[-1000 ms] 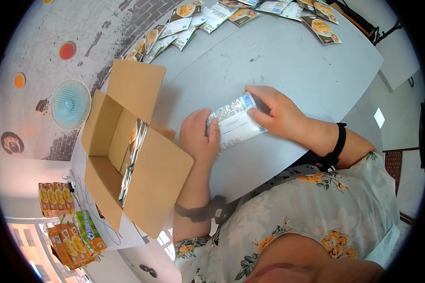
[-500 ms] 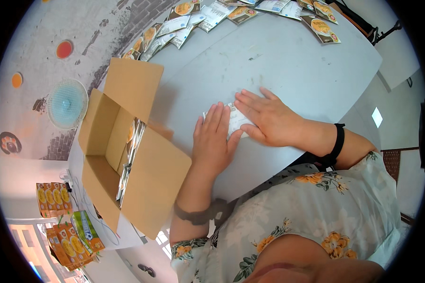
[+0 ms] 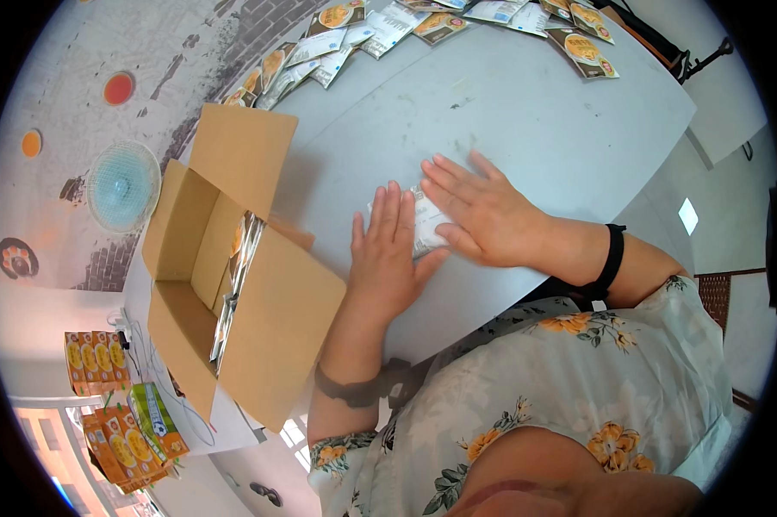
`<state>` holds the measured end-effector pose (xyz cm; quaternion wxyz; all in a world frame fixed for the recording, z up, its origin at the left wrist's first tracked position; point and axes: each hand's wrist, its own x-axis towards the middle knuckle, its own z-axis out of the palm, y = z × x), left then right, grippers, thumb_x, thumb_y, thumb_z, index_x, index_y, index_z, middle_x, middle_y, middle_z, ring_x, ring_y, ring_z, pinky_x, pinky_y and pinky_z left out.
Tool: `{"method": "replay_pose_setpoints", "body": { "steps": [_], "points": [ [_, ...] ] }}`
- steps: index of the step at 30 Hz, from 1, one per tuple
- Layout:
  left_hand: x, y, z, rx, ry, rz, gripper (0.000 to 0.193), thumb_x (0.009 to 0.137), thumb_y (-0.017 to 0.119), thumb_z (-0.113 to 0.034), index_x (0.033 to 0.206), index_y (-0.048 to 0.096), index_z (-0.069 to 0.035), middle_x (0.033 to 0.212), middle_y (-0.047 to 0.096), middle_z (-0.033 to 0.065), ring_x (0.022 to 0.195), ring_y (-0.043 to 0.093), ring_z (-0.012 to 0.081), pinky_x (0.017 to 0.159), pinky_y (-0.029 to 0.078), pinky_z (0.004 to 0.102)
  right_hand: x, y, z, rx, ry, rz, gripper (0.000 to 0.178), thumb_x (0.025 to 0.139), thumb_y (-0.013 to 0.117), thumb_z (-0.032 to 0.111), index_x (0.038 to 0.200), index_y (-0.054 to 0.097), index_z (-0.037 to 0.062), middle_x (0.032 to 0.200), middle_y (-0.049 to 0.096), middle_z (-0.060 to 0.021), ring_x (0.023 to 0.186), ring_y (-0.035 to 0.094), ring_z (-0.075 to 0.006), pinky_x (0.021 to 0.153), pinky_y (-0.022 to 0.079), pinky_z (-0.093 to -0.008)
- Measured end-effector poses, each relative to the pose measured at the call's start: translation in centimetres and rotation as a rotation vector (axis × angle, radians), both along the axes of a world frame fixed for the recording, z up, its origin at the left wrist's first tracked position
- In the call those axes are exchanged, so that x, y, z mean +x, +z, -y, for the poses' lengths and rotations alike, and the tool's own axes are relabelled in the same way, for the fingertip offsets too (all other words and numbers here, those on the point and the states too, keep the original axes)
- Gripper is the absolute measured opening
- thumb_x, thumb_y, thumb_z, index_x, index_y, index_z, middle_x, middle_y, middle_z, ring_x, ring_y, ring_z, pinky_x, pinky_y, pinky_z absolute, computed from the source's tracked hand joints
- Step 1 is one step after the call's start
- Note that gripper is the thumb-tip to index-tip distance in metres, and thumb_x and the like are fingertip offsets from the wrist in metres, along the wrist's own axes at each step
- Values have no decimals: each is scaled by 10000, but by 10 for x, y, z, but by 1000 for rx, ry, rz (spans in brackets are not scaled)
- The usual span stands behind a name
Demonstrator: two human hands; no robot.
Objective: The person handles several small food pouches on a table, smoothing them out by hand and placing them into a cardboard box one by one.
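Observation:
A small whitish printed packet (image 3: 426, 226) lies on the grey-white table in front of me, partly covered by both palms. My left hand (image 3: 388, 254) rests flat over its left part, fingers stretched toward the far side. Over its right part lies my right hand (image 3: 483, 215), fingers straight and thumb apart, pointing up and left. Neither hand is curled round the packet. Left of my hands stands an open cardboard box (image 3: 307, 297) with its flaps folded out. A row of silvery packets (image 3: 238, 280) stands on edge inside it.
Several loose brown and white packets (image 3: 391, 28) lie along the table's far edge, with one brown packet (image 3: 583, 53) at the far right. Orange cartons (image 3: 117, 444) and a green pack (image 3: 158, 420) stand at the lower left. A round mesh fan guard (image 3: 122, 187) is beyond the box.
Both hands stay flat over the packet and have shifted very slightly. The box and the loose packets show no real change.

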<state>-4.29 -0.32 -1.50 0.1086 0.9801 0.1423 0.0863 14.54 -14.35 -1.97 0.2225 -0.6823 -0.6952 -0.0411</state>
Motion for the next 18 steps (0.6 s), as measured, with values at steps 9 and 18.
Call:
{"method": "replay_pose_setpoints", "body": {
  "steps": [9,18],
  "points": [
    [-1,-4,-3,12,-15,-2,1025,907,771,-475,1640,248,15,1719,222,248,1601,198,425,1228,161,682,-1,-2,2,-26,130,-38,667,1031,585,382,1547,454,-21,1661,382,-206,1574,312,-319,1256,213,-605],
    [-6,7,2,88,-112,2,1101,859,803,-533,1631,254,26,1706,253,253,1604,205,408,1234,152,677,-2,0,3,-136,102,-25,650,1052,546,395,1549,463,-15,1671,378,-186,1583,301,-292,1272,203,-574]
  ]
}}
